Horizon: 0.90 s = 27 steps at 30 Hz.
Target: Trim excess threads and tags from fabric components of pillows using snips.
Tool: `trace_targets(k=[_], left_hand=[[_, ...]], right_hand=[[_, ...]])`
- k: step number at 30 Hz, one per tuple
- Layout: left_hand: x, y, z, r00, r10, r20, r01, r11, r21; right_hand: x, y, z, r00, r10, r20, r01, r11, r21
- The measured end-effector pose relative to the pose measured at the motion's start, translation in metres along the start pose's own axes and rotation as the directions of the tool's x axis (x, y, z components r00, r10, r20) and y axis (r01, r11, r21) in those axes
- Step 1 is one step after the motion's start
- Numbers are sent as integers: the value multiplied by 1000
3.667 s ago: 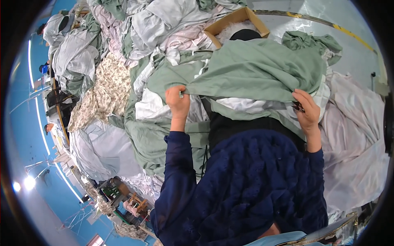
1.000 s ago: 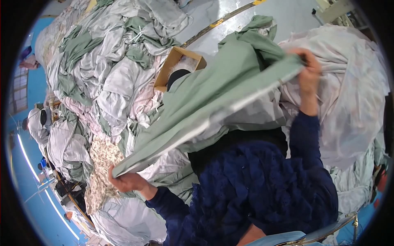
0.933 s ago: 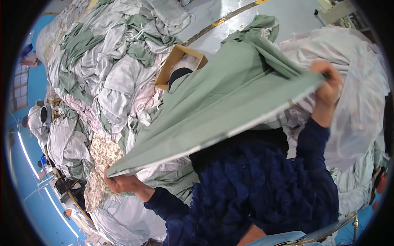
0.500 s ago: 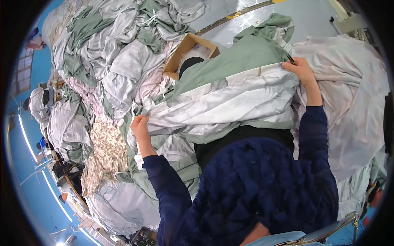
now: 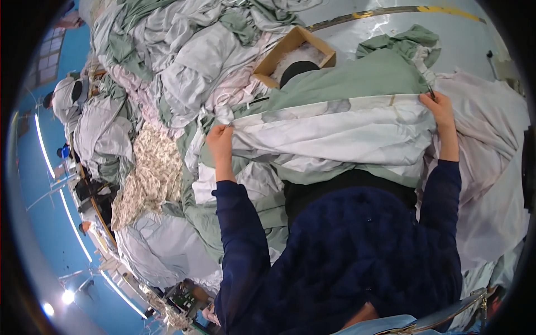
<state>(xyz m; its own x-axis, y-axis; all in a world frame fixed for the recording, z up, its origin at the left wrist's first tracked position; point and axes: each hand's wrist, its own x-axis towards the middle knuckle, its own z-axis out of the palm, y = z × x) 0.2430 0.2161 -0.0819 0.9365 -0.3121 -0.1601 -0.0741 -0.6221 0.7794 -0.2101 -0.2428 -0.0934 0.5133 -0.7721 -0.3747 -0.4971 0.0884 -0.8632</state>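
Note:
A large sheet (image 5: 335, 131), pale green on one face and white on the other, lies stretched in front of me with its white side folded up toward me. My left hand (image 5: 220, 142) grips its left corner. My right hand (image 5: 441, 106) pinches its right corner near a heap of pale pink cloth (image 5: 491, 167). The green face (image 5: 357, 78) shows above the folded edge. Both arms are in dark blue sleeves.
A big pile of crumpled green, white and pink linen (image 5: 184, 67) fills the left and top. An open cardboard box (image 5: 293, 56) sits behind the sheet. A flower-patterned cloth (image 5: 148, 178) lies at the left. Grey floor with a yellow stripe (image 5: 391, 11) runs along the top.
Both hands swung the sheet up and spread it wide, then brought it down; now it lies flat with its white side turned over and my hands closer together.

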Motion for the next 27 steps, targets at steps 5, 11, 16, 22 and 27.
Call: trace_targets(k=[5,11,16,22,27], left_hand=[[-3,-2,5,1000,-4,-12,4,1000,-30],[-5,1,5,1000,-5,-15,4,993,-116],[1,-6,7,997,63,-38,-64,998,-14],[-27,41,48,858,505,-93,-305,647,699],[-88,170,142,744,656,130,-658,753,-34]], right_hand=[[-2,-2,5,1000,-12,-18,13,1000,24],[1,11,0,999,-32,-6,32,994,101],[-1,17,-8,998,-45,-37,49,993,109],[-18,-3,1,985,-144,-100,156,980,124],[-35,-4,-3,985,-83,-151,123,953,277]])
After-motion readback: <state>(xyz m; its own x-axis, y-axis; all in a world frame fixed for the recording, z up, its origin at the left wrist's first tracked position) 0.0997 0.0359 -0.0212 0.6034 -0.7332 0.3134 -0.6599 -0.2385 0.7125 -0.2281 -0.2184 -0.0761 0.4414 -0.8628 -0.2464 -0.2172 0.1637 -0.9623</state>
